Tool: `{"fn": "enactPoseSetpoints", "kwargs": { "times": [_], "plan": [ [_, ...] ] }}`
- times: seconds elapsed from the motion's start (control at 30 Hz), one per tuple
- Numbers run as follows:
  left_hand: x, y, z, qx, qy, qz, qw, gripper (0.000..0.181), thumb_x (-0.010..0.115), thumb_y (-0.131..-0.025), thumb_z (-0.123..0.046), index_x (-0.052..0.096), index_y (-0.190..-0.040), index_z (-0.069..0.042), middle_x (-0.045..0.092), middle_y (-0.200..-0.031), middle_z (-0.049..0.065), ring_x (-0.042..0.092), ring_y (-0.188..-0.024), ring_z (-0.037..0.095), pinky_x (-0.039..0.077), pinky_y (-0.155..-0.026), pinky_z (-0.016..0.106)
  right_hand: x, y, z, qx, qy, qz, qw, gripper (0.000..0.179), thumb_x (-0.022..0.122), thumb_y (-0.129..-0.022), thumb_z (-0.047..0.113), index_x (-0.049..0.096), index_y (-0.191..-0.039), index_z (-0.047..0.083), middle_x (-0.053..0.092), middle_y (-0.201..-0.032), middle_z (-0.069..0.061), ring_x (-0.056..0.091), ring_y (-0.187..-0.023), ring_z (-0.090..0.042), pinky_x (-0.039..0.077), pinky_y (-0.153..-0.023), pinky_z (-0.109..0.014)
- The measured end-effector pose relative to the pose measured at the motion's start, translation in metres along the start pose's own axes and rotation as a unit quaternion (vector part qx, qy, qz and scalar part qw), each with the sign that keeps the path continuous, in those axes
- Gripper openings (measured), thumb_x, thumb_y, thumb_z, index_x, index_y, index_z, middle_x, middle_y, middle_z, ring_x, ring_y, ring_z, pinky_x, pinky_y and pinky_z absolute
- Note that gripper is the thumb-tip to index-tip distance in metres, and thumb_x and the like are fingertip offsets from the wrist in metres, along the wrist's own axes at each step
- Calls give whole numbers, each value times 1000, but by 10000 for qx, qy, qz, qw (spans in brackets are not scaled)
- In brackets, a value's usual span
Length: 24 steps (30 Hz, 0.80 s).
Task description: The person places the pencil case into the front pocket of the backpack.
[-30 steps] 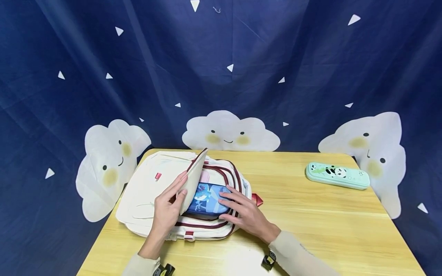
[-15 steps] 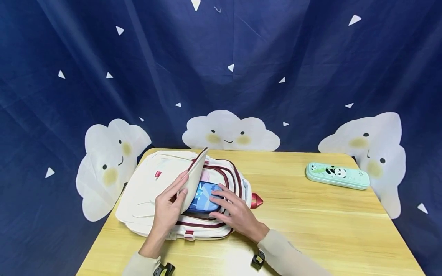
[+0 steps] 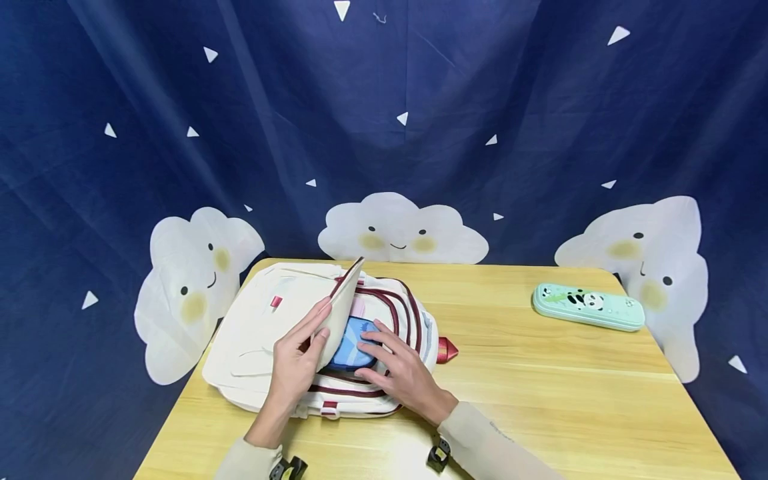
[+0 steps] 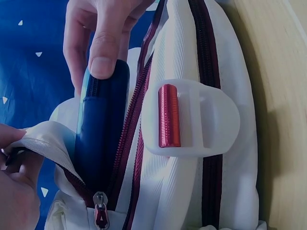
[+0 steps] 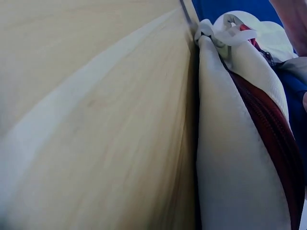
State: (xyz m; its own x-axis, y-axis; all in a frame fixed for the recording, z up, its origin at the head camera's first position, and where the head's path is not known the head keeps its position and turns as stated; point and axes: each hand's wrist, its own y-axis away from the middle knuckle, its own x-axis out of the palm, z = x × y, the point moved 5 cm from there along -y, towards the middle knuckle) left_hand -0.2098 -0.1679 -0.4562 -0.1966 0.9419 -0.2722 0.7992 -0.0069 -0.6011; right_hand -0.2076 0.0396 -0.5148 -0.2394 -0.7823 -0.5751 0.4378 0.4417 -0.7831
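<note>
A white backpack with dark red zips lies on the table, its front pocket unzipped. My left hand holds the pocket's raised flap between thumb and fingers. A blue zipped case with a printed picture sits partly inside the pocket, its left end hidden behind the flap. My right hand grips the end that sticks out. The left wrist view shows the right thumb on the zip side of the case, with fingers on the opposite face. Mostly backpack side and table fill the right wrist view.
A mint-green panda pencil case lies at the table's far right. A red pointed tab sticks out from the backpack's right end. Behind the wooden table hangs a dark blue curtain with white clouds.
My right hand has moved left, sliding the blue case deeper into the pocket, so less of it shows. The left hand stays on the flap.
</note>
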Motion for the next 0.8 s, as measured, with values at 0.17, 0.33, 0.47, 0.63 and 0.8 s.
{"fn": "enactPoseSetpoints", "kwargs": {
  "times": [0.17, 0.33, 0.47, 0.63, 0.8],
  "plan": [
    [1, 0, 1, -83, 36, 19, 10000, 45, 69, -99, 13, 73, -141, -5, 68, -149, 15, 58, -145, 2, 43, -122, 16, 4, -1, 1, 158, -126, 85, 9998, 50, 88, -92, 34, 76, -132, 6, 70, -142, -12, 62, -142, -45, 55, -119, -47],
    [2, 1, 2, -213, 84, 24, 9997, 45, 68, -100, 12, 73, -141, -5, 68, -150, 14, 57, -145, 1, 42, -122, 16, 6, -1, 2, 259, -177, 113, 9994, 49, 87, -93, 33, 75, -133, 6, 69, -143, -12, 60, -143, -44, 53, -121, -47],
    [3, 1, 4, -261, 172, -19, 9995, 44, 68, -100, 12, 73, -141, -4, 68, -150, 15, 57, -145, 2, 42, -122, 16, 5, 0, 1, 280, -194, 157, 9993, 49, 86, -95, 34, 75, -134, 6, 68, -144, -11, 59, -145, -43, 52, -122, -47],
    [4, 1, 4, -285, 320, -66, 9991, 44, 68, -101, 12, 72, -141, -4, 68, -150, 16, 58, -145, 3, 43, -122, 17, 1, 3, -5, 265, -261, 310, 9988, 51, 87, -95, 33, 73, -138, 9, 66, -148, -11, 55, -150, -40, 52, -122, -48],
    [4, -1, 3, -306, 312, -62, 9990, 43, 67, -102, 10, 72, -142, -5, 68, -150, 15, 57, -146, 3, 43, -122, 17, -3, 8, -10, 195, -289, 454, 9984, 49, 84, -98, 33, 72, -140, 11, 63, -153, -13, 56, -148, -41, 51, -123, -47]
  ]
}}
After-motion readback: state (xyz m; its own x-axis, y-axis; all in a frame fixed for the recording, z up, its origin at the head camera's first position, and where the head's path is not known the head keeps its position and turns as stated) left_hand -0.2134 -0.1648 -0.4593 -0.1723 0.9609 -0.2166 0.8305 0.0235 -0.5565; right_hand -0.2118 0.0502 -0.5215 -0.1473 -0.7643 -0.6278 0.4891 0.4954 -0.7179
